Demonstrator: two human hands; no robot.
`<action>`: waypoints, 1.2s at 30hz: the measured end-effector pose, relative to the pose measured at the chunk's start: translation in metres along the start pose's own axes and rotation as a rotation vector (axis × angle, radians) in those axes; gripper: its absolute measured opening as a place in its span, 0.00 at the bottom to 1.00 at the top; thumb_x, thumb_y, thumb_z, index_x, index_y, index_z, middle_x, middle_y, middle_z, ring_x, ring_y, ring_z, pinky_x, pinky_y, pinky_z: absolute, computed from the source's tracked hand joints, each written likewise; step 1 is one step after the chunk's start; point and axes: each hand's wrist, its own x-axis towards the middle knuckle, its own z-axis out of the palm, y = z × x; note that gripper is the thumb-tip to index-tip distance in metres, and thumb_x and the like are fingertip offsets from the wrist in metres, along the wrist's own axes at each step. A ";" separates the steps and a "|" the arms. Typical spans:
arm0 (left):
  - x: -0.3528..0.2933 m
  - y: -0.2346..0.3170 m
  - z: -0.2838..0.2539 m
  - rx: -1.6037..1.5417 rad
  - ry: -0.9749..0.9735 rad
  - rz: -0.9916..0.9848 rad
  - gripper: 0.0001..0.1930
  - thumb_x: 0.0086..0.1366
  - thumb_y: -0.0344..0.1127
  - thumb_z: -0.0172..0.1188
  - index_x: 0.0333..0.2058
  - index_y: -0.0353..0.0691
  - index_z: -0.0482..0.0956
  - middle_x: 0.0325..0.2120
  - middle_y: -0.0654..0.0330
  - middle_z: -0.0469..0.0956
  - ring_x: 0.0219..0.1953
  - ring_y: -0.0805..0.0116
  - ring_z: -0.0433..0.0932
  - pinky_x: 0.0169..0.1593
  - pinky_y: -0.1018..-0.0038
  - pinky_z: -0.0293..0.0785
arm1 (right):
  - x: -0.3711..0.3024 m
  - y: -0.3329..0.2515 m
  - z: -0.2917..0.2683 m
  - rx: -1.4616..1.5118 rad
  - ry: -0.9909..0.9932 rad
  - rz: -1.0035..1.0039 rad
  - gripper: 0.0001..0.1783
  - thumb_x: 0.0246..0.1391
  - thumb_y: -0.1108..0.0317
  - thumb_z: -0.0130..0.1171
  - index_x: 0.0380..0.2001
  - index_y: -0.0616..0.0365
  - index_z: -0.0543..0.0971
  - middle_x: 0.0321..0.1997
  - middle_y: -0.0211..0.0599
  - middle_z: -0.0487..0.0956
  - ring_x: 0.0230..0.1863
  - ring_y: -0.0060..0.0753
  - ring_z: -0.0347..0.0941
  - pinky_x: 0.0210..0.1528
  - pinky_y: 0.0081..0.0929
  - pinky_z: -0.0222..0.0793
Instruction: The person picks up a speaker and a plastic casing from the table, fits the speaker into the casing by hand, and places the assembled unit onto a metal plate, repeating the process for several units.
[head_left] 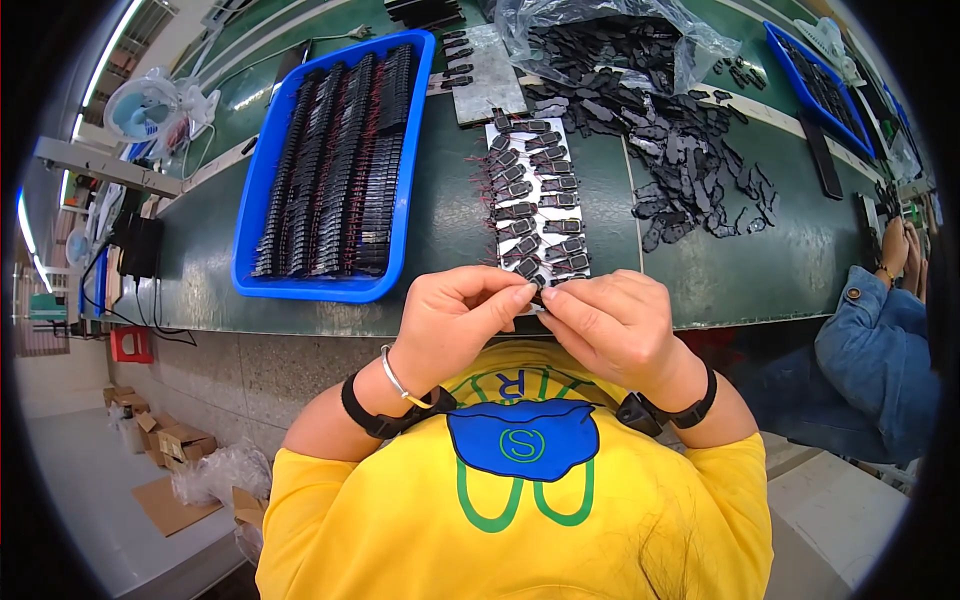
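Note:
Close to the table's front edge, my left hand (450, 312) and my right hand (622, 325) meet, thumbs and fingertips pinched together. Between them is a small black part (538, 297), mostly covered by the fingers. Just beyond my fingertips lies a white strip (536, 190) holding two columns of small black rectangular modules (516, 211), with thin red wires trailing off to the left. To the right, flat black irregular pieces (690, 185) are heaped loosely on the green table (450, 210).
A blue tray (243, 225) packed with rows of black parts and red wires stands at the left. Behind the strip are a grey metal plate (487, 75) and a clear plastic bag (700, 40). At far right sit another blue tray (775, 45) and a co-worker's denim sleeve (870, 330).

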 end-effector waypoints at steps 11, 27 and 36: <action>0.003 -0.001 -0.012 -0.221 -0.142 -0.188 0.08 0.62 0.31 0.59 0.36 0.33 0.80 0.25 0.60 0.80 0.23 0.79 0.75 0.27 0.85 0.71 | -0.004 0.003 -0.001 0.032 0.005 -0.044 0.15 0.35 0.77 0.67 0.32 0.61 0.79 0.30 0.37 0.80 0.24 0.31 0.76 0.23 0.23 0.68; 0.009 -0.002 -0.030 -0.293 -0.279 -0.297 0.05 0.60 0.27 0.60 0.32 0.31 0.78 0.23 0.56 0.80 0.20 0.76 0.76 0.25 0.84 0.72 | -0.011 0.019 -0.026 0.097 0.042 0.061 0.16 0.39 0.70 0.69 0.34 0.60 0.78 0.33 0.40 0.80 0.28 0.34 0.77 0.26 0.24 0.70; 0.020 -0.003 -0.023 -0.448 -0.247 -0.201 0.04 0.59 0.26 0.59 0.28 0.31 0.77 0.21 0.54 0.79 0.18 0.74 0.75 0.23 0.83 0.72 | -0.038 0.059 -0.067 -0.289 -0.183 0.467 0.20 0.38 0.63 0.70 0.36 0.57 0.78 0.25 0.38 0.74 0.24 0.39 0.73 0.27 0.30 0.70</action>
